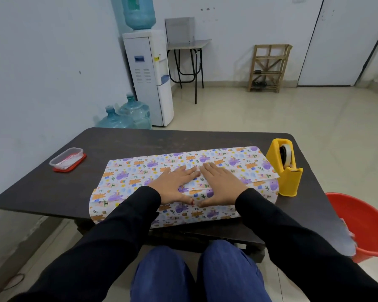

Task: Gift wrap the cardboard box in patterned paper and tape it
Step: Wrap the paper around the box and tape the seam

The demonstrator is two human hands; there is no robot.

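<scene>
Patterned wrapping paper (127,175), white with purple and orange animals, lies folded over the box in the middle of the dark table (42,188). The cardboard box itself is hidden under the paper. One flap edge overlaps the other on top, between my hands. My left hand (175,184) and my right hand (218,184) lie flat side by side on the overlap, fingers straight and pointing away from me, thumbs nearly touching. A yellow tape dispenser (285,168) with a tape roll stands just right of the paper, touching its right end.
A clear plastic container on a red lid (67,159) sits at the table's left. A red bucket (364,225) stands on the floor to the right. Behind the table are a water dispenser (148,77), spare bottles, a small table and a wooden rack.
</scene>
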